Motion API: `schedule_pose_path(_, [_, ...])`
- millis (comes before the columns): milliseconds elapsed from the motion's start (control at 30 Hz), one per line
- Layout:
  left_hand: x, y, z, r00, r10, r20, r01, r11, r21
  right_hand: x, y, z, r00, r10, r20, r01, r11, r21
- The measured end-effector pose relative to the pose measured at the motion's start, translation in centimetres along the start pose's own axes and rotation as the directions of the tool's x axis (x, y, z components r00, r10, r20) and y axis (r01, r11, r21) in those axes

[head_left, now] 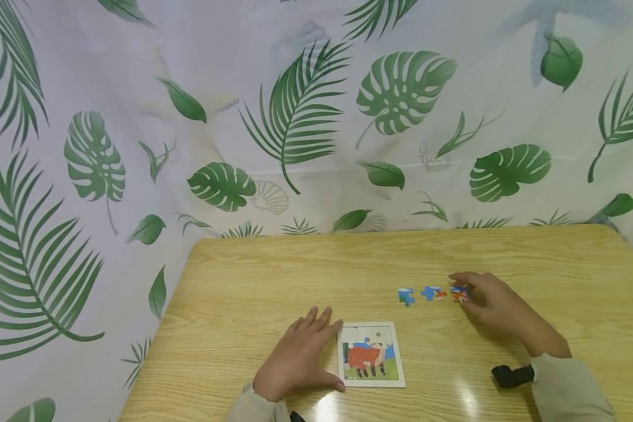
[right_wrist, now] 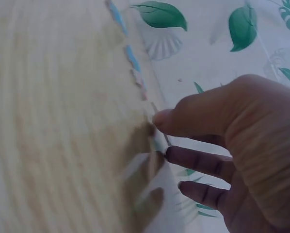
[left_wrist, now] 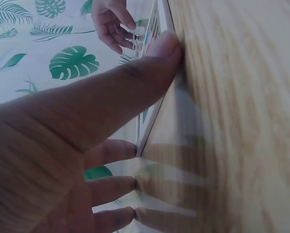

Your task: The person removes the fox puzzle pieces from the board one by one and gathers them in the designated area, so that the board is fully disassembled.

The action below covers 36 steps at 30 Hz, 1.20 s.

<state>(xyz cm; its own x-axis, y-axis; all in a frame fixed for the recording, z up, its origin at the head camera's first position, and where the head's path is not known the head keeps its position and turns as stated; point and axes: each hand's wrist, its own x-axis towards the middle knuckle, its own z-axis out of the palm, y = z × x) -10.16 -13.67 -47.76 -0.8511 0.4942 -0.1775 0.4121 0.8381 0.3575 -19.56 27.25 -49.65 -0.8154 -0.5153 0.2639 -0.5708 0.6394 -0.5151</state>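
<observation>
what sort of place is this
Probably a tabletop workspace indoors: a wood-grain table in front of a leaf-print backdrop, with a framed jigsaw puzzle lying on it.

Head: from above the near side of framed puzzle (head_left: 370, 354), facing forward-down, widest. Left wrist: low, close at its left, rolled sideways along tabletop (head_left: 274, 269). Right wrist: low, to its right, rolled. Head/left share framed puzzle; head/right, loose pieces (head_left: 432, 293).

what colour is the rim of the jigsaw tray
White; the jigsaw tray's rim shows best in the head view.
</observation>
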Motion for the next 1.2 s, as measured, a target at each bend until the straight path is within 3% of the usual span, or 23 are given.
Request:
schedule_pose_path(133, [0.0, -0.1, 0.1, 1.000, 0.001, 0.003, -0.001, 1.000, -0.008, 0.1, -0.2, 0.3, 1.000, 0.020, -0.005, -0.020, 1.000, -0.006])
schedule_pose_path(467, [-0.1, 0.1, -0.1, 1.000, 0.000, 0.007, 0.000, 1.000, -0.006, -0.2, 0.0, 0.7, 0.998, -0.046, -0.051, 0.041, 0.993, -0.108])
schedule_pose_path(600, [-0.1, 0.3, -0.2, 1.000, -0.003, 0.011, 0.004, 1.000, -0.018, -0.1, -0.1, 0.4, 0.999, -0.019, -0.030, 0.017, 0.996, -0.087])
schedule_pose_path(700, [-0.1, 0.4, 0.0, 1.000, 0.002, 0.004, -0.001, 1.000, -0.023, 0.1, -0.7, 0.3, 0.998, -0.028, -0.056, 0.023, 0.996, -0.087])
schedule_pose_path(867, [0.0, 0.6, 0.5, 1.000, 0.011, -0.026, -0.011, 1.000, -0.009, 1.2, -3.1, 1.0, 0.988, -0.106, -0.116, 0.097, 0.992, -0.074])
schedule_pose_path(967, [0.1, 0.7, 0.6, 0.999, 0.006, -0.034, -0.007, 1.000, -0.002, 1.8, -5.4, 2.0, 0.985, -0.137, -0.102, 0.135, 0.991, -0.021])
schedule_pose_path(1200, [0.1, 0.5, 0.5, 0.998, 0.007, -0.069, -0.004, 0.999, 0.049, 3.1, -10.8, 5.2, 0.980, -0.184, 0.075, 0.174, 0.977, 0.127])
